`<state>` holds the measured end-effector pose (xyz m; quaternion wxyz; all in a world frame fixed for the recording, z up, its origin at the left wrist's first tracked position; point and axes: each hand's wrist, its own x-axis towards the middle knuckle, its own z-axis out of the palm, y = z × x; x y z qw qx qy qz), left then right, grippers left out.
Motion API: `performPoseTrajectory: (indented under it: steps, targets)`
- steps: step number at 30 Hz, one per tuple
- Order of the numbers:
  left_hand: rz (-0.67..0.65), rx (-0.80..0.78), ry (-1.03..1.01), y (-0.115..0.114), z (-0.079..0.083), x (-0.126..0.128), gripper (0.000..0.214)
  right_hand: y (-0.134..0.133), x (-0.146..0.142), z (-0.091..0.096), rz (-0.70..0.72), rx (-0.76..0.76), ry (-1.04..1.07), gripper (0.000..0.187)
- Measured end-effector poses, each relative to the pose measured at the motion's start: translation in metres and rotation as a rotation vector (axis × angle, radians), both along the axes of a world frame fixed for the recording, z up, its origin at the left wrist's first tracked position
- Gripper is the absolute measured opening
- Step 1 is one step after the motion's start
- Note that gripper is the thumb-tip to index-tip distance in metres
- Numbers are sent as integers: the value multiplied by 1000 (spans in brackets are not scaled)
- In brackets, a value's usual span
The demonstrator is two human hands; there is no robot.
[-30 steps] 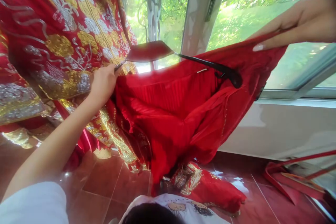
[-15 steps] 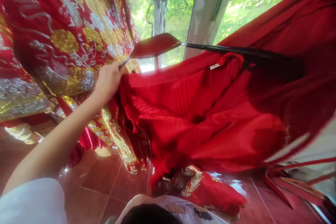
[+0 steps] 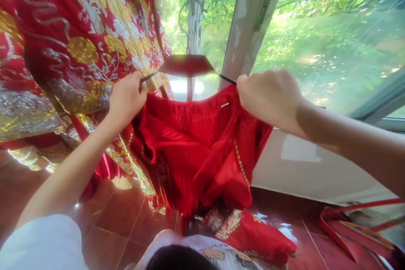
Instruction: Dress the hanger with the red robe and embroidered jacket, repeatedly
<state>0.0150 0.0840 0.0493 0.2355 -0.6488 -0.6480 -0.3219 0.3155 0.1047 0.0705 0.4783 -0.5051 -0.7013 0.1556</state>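
Note:
A red skirt [image 3: 190,135] with a small white label inside its waistband hangs between my hands, its opening facing me. Above it is a hanger [image 3: 186,66] with a flat dark-red middle and thin black arms. My left hand [image 3: 126,98] is closed around the hanger's left arm, at the skirt's left corner. Closed at the other end, my right hand [image 3: 270,95] grips the right arm and the waistband's right side. Gold beaded trim runs down the skirt's right side. The hanger's ends are hidden in my hands.
Red robes [image 3: 82,50] embroidered in gold and silver hang at the left. Behind stand glass windows [image 3: 303,42] with a pale frame. Red embroidered cloth [image 3: 259,232] is low in front, over the tiled floor [image 3: 117,211]. A red-framed object [image 3: 351,236] lies at lower right.
My right hand has come in from the upper right edge to the hanger's right arm. The skirt, stretched far right before, now hangs narrower between both hands. My left hand has barely moved.

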Motion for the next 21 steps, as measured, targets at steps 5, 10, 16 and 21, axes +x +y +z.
performPoseTrajectory:
  steps: [5, 10, 16, 21]
  targets:
    - [-38, 130, 82, -26, -4, -8, 45, 38, 29, 8, 218, 135, -415, 23]
    - [362, 87, 88, -47, -17, 1, 38, 51, 18, -1, 457, 198, -431, 44]
    - [318, -166, 5, -58, 2, 1, 29, 39, 3, 0, 389, 273, -613, 56]
    - [-33, -178, -409, -32, 36, -46, 29, 31, 1, 0, 147, 258, -778, 60]
